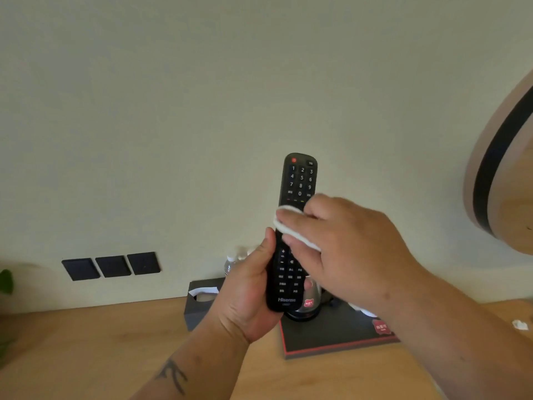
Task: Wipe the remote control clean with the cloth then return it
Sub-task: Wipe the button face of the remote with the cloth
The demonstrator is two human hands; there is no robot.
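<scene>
So the right hand [343,243] has its fingers [291,219] laid pretty flat across the face of the remote, pressing a small white cloth [288,226] against it. The cloth is folded round the fingertips, a pad more than a rag, and it sits right on the middle of the remote control [292,226], just under the number keys. Whether the thumb is pinching the cloth from underneath I can't tell, it's hidden.

The left hand [251,295] is wrapped round the lower half of the remote, thumb up along its left edge, fingers curled behind with one fingertip peeking out on the right side. Firm grip, holding it up in the air in front of the wall, above the wooden desk [101,347].

The bit that matters: the remote's long axis runs nearly straight up, tilted a touch right at the top. The number pad is above the cloth, the lower buttons and logo are below it, down toward the left palm. So the wiping stroke probably wants to run along that axis, up or down.

Count: one remote, one cloth, two hands. Behind on the desk there's a dark tray [331,339], a tissue box [202,301], a water bottle [232,262], and three black wall switches [111,266].
</scene>
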